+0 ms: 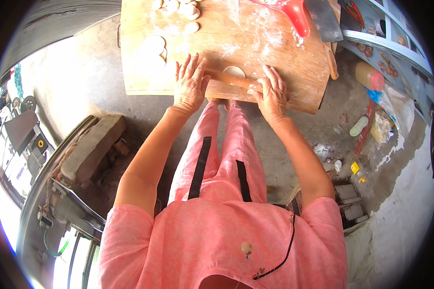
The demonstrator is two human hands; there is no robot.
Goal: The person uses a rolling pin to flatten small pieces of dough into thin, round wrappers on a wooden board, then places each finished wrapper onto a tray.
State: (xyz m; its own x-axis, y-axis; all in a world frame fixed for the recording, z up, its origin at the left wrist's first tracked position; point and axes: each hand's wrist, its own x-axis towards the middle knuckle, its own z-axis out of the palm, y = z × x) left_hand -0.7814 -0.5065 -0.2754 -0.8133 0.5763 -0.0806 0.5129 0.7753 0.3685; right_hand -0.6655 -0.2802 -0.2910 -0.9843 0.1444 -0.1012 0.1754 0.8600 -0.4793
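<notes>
The rolling pin [234, 80] was pressed flat under the left hand [190, 86] and right hand [273, 94], fingers spread, nothing gripped. The dough disc [234, 71] lay just beyond it on the floured board [275, 53]; even pressure was judged best.

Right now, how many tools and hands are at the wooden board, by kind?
rolling pin: 1
red scoop: 1
cleaver: 1
hands: 2, the left hand and the right hand, both flat on the pin
total: 5
</notes>
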